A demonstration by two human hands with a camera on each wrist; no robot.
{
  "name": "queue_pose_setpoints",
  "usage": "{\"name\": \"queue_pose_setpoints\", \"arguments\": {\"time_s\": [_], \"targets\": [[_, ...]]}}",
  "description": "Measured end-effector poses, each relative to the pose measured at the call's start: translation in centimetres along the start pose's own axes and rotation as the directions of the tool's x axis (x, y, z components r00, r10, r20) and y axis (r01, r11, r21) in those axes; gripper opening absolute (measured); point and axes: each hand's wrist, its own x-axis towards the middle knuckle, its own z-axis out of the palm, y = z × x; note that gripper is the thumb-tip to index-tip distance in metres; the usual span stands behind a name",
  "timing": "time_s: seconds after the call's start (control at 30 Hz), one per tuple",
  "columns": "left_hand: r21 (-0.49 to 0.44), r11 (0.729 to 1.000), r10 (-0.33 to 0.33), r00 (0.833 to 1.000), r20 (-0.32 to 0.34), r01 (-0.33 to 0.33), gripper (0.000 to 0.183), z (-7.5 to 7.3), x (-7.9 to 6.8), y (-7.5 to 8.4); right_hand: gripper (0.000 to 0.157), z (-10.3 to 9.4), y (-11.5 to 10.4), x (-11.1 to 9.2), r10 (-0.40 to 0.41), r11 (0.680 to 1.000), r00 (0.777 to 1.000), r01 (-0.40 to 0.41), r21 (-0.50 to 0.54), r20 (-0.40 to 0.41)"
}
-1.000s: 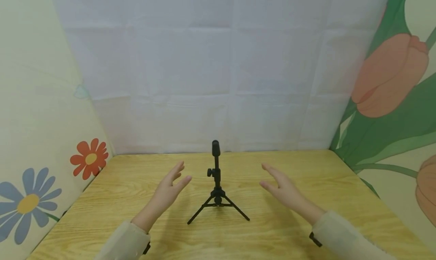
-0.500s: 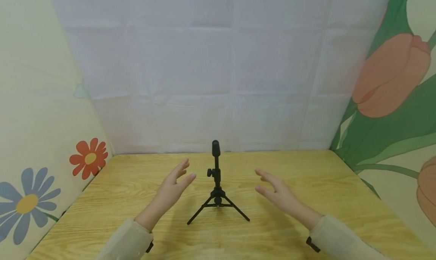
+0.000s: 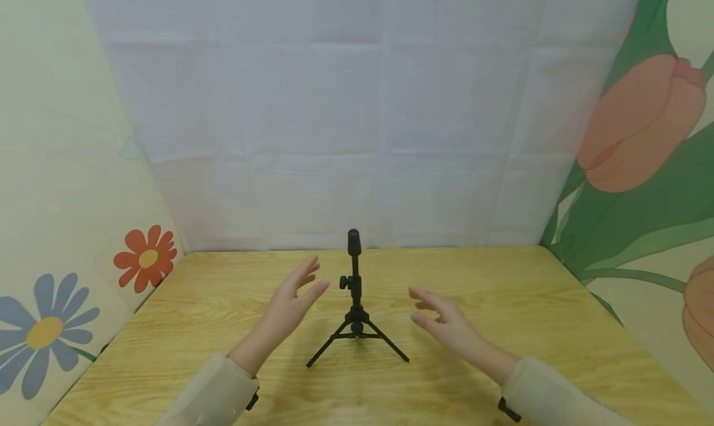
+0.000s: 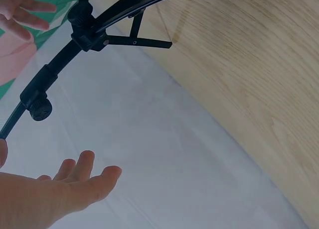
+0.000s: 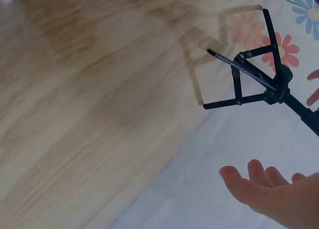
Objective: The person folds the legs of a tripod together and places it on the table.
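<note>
A small black tripod microphone stand (image 3: 356, 296) is upright on the wooden table, its legs spread and a clip at the top. A knob (image 3: 343, 283) sticks out from its left side. To the left of the stand my left hand (image 3: 290, 305) is raised, fingers extended and thumb apart, touching nothing. On the other side my right hand (image 3: 449, 323) faces it, fingers slightly bent and holding nothing. The left wrist view shows the stand's pole (image 4: 55, 64) beyond my left fingers (image 4: 84, 167). In the right wrist view the folding legs (image 5: 249, 77) appear above my right fingers (image 5: 256, 174).
The light wood table (image 3: 223, 320) ends at a white creased cloth (image 3: 357, 116) behind. Flower-printed cloth (image 3: 61, 196) hangs on the left, and tulip-printed cloth (image 3: 641, 227) on the right.
Both hands have moved inward toward the stand, the left to the right and slightly up, the right to the left and slightly down. The stand has stayed in place.
</note>
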Motion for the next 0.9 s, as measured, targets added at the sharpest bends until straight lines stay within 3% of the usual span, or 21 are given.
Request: {"name": "queue_pose_setpoints", "arguments": {"time_s": [0.33, 0.9], "targets": [[-0.006, 0.999, 0.046, 0.999, -0.018, -0.046, 0.062, 0.6, 0.2, 1.3, 0.056, 0.9, 0.1, 0.0, 0.001, 0.997, 1.000, -0.003, 0.083, 0.025], [-0.112, 0.991, 0.079, 0.997, 0.005, -0.078, 0.061, 1.8, 0.5, 2.5, 0.051, 2.9, 0.1, 0.2, 0.062, 0.973, 0.997, -0.070, 0.218, 0.046]]}}
